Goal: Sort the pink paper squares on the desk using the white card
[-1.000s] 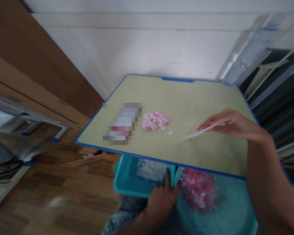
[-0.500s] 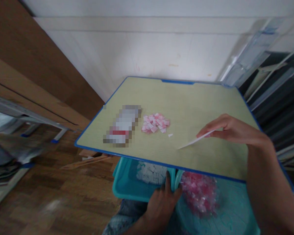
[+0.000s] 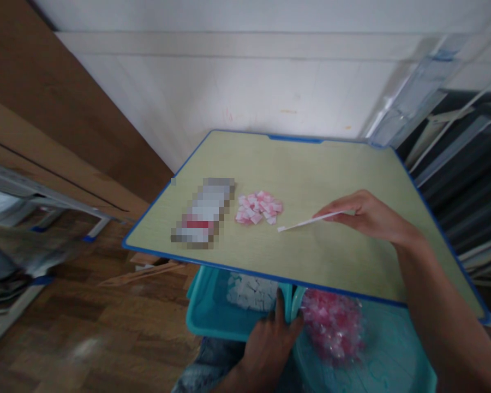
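Note:
My right hand [image 3: 362, 215] pinches a pair of slim white tweezers [image 3: 311, 221] above the right-centre of the pale yellow folding table [image 3: 331, 169]. The tweezers' tip meets a small white piece [image 3: 281, 229]; whether it is gripped or only touched I cannot tell. Just to the left of the tip lies a heap of small pink-and-white pieces [image 3: 258, 207]. Below the table edge, my left hand [image 3: 270, 341] rests at the rim of a teal basin [image 3: 213, 325], index finger stretched out and thumb apart. Inside that basin lie several small white pieces [image 3: 251, 292].
A phone-like slab [image 3: 204, 213], blurred by pixels, lies on the table's left side. A second teal basin [image 3: 393, 349] holds shiny pink plastic-wrapped stuff [image 3: 333, 325]. A white wall [image 3: 249, 82] stands behind the table, and a clear bottle-like container [image 3: 413, 93] is at the right back.
My right hand has moved left with the tweezers, bringing their tip to the small white piece beside the heap. My left hand keeps its place.

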`<action>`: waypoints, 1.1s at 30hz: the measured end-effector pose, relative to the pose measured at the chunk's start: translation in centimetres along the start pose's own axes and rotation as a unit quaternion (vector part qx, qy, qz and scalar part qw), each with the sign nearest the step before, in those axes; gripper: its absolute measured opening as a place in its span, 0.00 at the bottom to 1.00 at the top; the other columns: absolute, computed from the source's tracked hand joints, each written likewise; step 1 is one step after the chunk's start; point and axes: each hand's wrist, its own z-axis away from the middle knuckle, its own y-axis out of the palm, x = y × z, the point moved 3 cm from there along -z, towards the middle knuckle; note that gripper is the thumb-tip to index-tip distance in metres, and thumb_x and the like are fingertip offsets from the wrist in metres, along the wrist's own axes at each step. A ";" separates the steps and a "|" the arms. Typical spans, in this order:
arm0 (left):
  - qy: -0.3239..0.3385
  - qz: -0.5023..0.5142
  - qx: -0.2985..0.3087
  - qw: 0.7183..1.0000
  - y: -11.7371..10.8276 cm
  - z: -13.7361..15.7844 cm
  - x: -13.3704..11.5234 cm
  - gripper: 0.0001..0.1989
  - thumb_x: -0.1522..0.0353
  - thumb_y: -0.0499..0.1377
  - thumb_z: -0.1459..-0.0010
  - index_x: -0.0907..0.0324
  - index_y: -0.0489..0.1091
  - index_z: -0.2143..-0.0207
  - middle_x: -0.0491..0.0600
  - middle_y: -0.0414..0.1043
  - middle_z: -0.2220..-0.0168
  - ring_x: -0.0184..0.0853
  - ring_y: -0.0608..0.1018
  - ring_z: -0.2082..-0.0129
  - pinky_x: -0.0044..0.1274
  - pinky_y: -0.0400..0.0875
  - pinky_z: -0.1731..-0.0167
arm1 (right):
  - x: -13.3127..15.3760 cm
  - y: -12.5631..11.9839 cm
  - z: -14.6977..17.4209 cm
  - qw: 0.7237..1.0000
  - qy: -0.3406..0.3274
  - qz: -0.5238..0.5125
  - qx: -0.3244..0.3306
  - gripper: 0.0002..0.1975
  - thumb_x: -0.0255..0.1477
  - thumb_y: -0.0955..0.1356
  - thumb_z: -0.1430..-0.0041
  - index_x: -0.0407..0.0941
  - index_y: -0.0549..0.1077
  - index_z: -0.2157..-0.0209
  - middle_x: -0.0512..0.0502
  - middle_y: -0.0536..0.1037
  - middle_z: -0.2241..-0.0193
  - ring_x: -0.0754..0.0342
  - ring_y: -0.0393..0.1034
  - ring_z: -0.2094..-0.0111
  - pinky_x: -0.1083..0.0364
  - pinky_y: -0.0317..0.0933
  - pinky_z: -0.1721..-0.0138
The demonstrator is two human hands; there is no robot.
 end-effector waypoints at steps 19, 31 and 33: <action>-0.008 -0.027 0.010 1.000 0.0 0.1 0.0 0.21 0.71 0.43 0.44 0.44 0.53 0.48 0.65 0.54 0.46 0.37 0.75 0.70 0.28 0.71 0.75 | -0.1 -1.7 2.6 0.983 0.032 -0.057 0.170 0.14 0.34 0.62 0.47 0.41 0.75 0.65 0.46 0.77 0.69 0.52 0.70 0.66 0.57 0.61 0.64; -0.005 -0.042 0.029 0.999 0.3 0.0 0.1 0.24 0.74 0.45 0.45 0.44 0.51 0.47 0.65 0.51 0.45 0.36 0.75 0.69 0.28 0.71 0.74 | -1.9 -2.4 3.9 0.974 0.071 -0.097 0.194 0.11 0.33 0.66 0.53 0.43 0.76 0.68 0.50 0.77 0.74 0.55 0.70 0.71 0.60 0.60 0.72; -0.006 -0.042 0.028 0.999 0.2 0.0 0.1 0.24 0.74 0.45 0.46 0.45 0.52 0.47 0.64 0.52 0.45 0.36 0.75 0.69 0.28 0.71 0.74 | -2.1 -2.4 3.9 0.973 0.075 -0.092 0.197 0.11 0.33 0.66 0.53 0.43 0.76 0.68 0.50 0.77 0.74 0.55 0.70 0.71 0.60 0.60 0.72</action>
